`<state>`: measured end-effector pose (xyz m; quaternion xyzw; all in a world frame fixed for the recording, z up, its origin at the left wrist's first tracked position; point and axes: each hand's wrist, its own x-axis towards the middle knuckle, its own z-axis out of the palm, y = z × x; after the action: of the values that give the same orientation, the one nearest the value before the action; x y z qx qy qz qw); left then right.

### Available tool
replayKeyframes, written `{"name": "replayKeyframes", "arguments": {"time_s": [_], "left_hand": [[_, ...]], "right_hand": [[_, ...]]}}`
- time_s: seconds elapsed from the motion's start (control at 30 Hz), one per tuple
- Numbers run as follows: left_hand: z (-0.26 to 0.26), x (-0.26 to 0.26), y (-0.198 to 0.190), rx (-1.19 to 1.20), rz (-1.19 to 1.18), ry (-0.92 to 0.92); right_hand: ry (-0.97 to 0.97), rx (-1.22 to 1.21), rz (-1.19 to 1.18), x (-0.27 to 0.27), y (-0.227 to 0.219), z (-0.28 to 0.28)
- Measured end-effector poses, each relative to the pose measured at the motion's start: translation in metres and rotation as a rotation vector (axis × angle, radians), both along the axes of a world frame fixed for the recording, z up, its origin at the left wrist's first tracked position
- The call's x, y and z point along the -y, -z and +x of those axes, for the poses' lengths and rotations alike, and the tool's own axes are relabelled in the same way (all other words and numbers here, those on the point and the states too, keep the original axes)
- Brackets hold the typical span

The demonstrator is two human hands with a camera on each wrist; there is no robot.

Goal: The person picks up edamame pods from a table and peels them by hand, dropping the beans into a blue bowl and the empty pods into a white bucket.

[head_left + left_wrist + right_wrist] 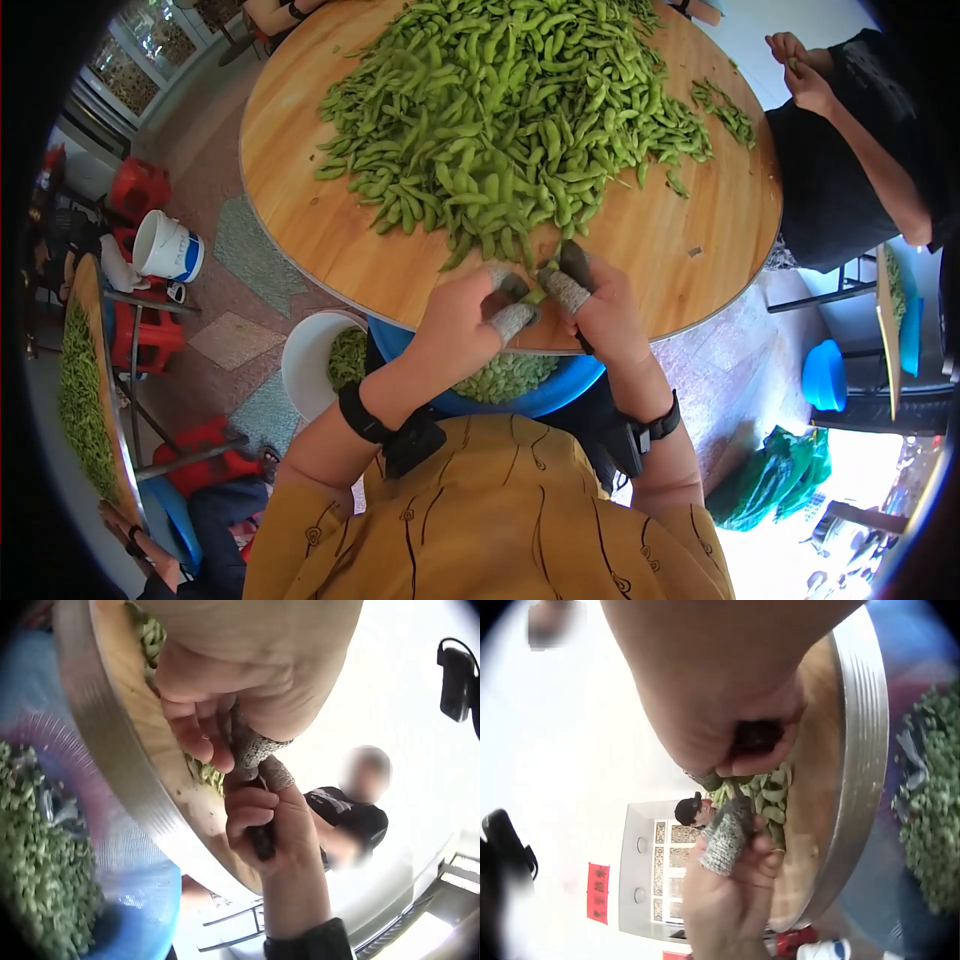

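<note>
Over the near edge of the round table, the left hand and right hand meet, grey covers on their thumbs. A green pod is pinched by the left fingers and touches the right thumb. In the left wrist view, the right hand curls round a dark object, its far end hidden. The right wrist view shows that object in the right palm, with the left hand opposite. A large heap of green pods lies beyond both hands.
Below the table edge, a blue basin holds shelled beans. Left of it, a white bucket contains green pieces. A person in black is at the right, and a side table with pods stands far left.
</note>
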<state>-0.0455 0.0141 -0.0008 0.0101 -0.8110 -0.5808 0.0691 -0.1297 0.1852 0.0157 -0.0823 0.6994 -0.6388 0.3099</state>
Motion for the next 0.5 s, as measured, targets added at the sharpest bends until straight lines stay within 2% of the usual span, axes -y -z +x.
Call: {"name": "replayKeyframes", "arguments": {"time_s": [0.03, 0.07, 0.13, 0.27, 0.37, 0.43, 0.5], "left_hand": [[0.006, 0.0, -0.002, 0.128, 0.235, 0.01], [0.01, 0.002, -0.004, 0.135, 0.231, 0.008], [0.018, 0.008, -0.008, 0.379, 0.406, 0.109], [0.032, 0.013, -0.007, 0.37, 0.496, 0.064], [0.039, 0.011, -0.011, 0.314, 0.504, 0.017], [0.041, 0.008, -0.007, 0.242, 0.521, 0.024], [0.043, 0.006, -0.005, 0.225, 0.514, 0.019]], "right_hand": [[0.002, 0.008, -0.006, 0.001, 0.002, 0.003], [-0.051, -0.046, -0.057, 0.003, 0.005, 0.009], [-0.12, -0.077, -0.12, 0.004, 0.008, 0.021], [-0.1, -0.158, -0.091, 0.001, -0.004, 0.043], [-0.195, -0.196, -0.067, -0.01, 0.003, 0.054], [-0.304, -0.361, -0.064, -0.013, 0.017, 0.058], [-0.302, -0.299, -0.082, -0.013, 0.016, 0.06]]}}
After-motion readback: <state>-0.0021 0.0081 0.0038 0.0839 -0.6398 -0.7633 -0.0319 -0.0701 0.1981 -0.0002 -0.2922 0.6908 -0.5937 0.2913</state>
